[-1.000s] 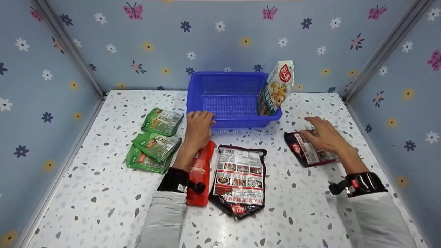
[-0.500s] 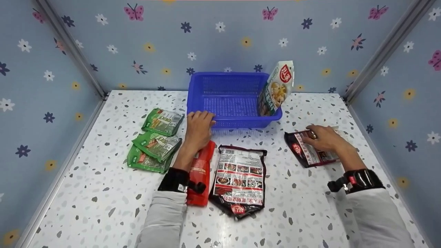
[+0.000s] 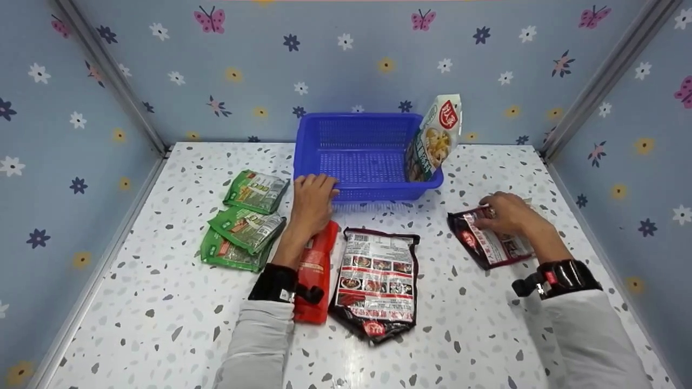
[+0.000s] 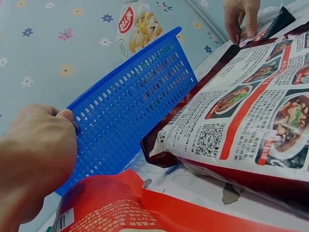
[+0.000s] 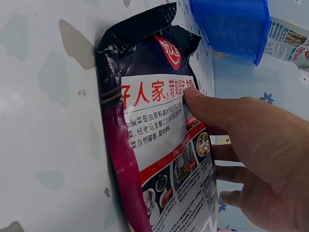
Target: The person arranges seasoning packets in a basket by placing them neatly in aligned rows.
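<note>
At the front left corner of the blue plastic basket (image 3: 373,193), my left hand (image 3: 312,205) grips the rim, fingers hooked over it. My right hand (image 3: 508,216) holds a dark seasoning packet (image 5: 164,116) at the right of the table. Its thumb lies on the printed face while the other fingers go round the far edge, partly hidden behind the packet in the right wrist view. A pouch with a white top (image 3: 437,138) stands upright in the basket's right end, leaning on the rim.
A large dark-edged packet (image 3: 376,281) lies face up in front of the basket. Beside it a red packet (image 3: 313,275) lies partly under my left forearm. Several green packets (image 3: 246,224) overlap at the left. Patterned walls (image 3: 346,59) enclose the speckled table (image 3: 162,324).
My right hand has come down onto the dark packet at the right and closed on its far edge; the packet has shifted and turned slightly. The left hand stays on the basket rim.
</note>
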`<state>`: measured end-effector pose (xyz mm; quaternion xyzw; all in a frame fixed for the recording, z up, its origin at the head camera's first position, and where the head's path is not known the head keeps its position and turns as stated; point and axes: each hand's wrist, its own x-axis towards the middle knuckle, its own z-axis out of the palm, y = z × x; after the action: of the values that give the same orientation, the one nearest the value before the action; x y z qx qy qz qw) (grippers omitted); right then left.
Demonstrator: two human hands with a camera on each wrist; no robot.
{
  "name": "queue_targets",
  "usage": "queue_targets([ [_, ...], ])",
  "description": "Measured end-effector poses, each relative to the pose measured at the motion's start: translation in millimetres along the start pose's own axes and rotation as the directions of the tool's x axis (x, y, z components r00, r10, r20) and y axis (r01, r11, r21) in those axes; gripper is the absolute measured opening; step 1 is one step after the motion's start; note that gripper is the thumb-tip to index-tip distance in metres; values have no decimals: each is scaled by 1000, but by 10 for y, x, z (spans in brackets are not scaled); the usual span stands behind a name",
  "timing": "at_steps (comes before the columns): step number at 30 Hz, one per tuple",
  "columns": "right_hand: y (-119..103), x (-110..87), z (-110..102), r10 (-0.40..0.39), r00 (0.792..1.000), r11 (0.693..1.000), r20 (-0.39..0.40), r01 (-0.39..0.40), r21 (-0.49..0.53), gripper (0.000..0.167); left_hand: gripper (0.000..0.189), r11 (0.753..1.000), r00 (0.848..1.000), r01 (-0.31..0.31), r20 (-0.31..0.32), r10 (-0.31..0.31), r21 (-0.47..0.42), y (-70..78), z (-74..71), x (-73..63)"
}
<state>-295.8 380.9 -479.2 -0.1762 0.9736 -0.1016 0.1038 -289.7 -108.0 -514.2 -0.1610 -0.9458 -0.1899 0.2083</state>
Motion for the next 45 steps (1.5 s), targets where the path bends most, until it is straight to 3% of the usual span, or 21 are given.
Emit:
queue_targets([
  [4, 6, -12, -8, -34, 999, 999, 17, 34, 13, 54, 26, 1000, 1000, -5, -4, 5, -1, 10, 4, 2],
  [11, 8, -26, -27, -6, 999, 995, 51, 1, 102, 41, 30, 1000, 1000, 2, 2, -2, -2, 11, 5, 12],
  [19, -33, -86, -23, -12, 1000, 982, -5, 13, 187, 32, 27, 1000, 999, -13, -38, 13, -14, 13, 13, 4],
  [24, -112, -89, -26, -56, 998, 969, -3, 55, 239, 22, 28, 1000, 1000, 1, -18, -2, -18, 15, 3, 3],
  [35, -384, -133, -83, -122, 991, 954, -62, 134, 269, 29, 30, 1000, 1000, 4, 8, -4, -18, 36, -11, 3],
  [45, -552, -259, -93, -108, 986, 899, -127, 152, 410, 23, 31, 1000, 1000, 1, 14, 0, -10, 6, -20, 18],
])
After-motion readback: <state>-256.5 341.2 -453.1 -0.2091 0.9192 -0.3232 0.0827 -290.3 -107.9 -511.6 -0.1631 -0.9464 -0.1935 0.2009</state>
